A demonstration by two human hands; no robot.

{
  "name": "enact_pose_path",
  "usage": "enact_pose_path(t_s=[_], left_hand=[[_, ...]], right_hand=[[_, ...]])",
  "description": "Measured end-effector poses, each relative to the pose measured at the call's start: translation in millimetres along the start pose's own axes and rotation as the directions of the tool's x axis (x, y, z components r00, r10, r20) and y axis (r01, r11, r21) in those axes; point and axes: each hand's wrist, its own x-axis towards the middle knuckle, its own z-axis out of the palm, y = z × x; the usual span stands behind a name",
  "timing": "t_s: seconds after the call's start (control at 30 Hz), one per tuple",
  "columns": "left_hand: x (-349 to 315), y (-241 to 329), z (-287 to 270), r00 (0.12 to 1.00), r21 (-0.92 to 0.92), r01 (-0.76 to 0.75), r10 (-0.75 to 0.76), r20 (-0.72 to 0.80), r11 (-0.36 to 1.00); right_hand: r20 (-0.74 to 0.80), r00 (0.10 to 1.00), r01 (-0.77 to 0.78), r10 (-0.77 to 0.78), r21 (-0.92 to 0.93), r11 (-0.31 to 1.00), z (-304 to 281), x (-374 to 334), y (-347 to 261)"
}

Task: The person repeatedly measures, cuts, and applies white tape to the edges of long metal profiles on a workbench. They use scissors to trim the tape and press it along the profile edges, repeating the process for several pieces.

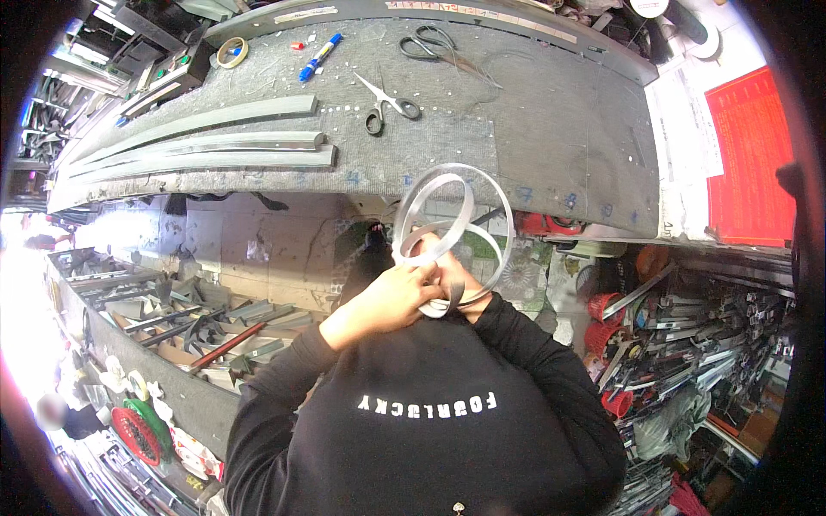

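Note:
A pale, shiny flat strip (511, 228) curls into several loose loops in front of my chest. My left hand (383, 301) reaches across from the left, its fingers closed on the bunched part of the strip. Close against it, my right hand (451, 273) is also closed round the strip, and the loops partly cover it. Where the fingers of both hands meet, I cannot make out which finger holds which turn. The loops rise above the hands toward the edge of the grey workbench (568, 112).
On the bench lie scissors (385, 105), large black-handled shears (447, 53), a blue marker (320, 58), a tape roll (231, 52) and several long grey profiles (224, 159). A bin of offcuts (163, 348) stands left; racks of metal pieces (680, 335) crowd the right.

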Motion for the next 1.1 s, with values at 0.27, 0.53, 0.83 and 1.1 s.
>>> enact_pose_path(t_s=[0.27,0.53,0.83,1.1], left_hand=[[-85.0,-44.9,-67.3,0.793,-0.752,0.457,-0.601,0.101,0.475],[-301.0,-55.3,-187.4,0.051,-0.261,-0.484,-0.271,-0.961,0.835],[-429.3,-9.3,-187.0,-0.035,-0.127,-0.662,-0.200,-0.979,0.739],[-395.0,-67.6,-179.9,-0.388,-0.355,-0.213,-0.412,-0.824,0.910]], right_hand=[[-0.354,0.935,0.092,-0.028,0.168,0.981,-83.2,48.4,45.4],[-0.485,0.805,0.387,0.342,0.865,0.319,-262.0,39.8,-13.0],[-0.626,0.710,0.284,0.321,0.673,0.683,-312.9,-46.5,18.1],[-0.050,0.994,-0.109,0.097,-0.379,0.919,-99.9,-51.5,-105.4]])
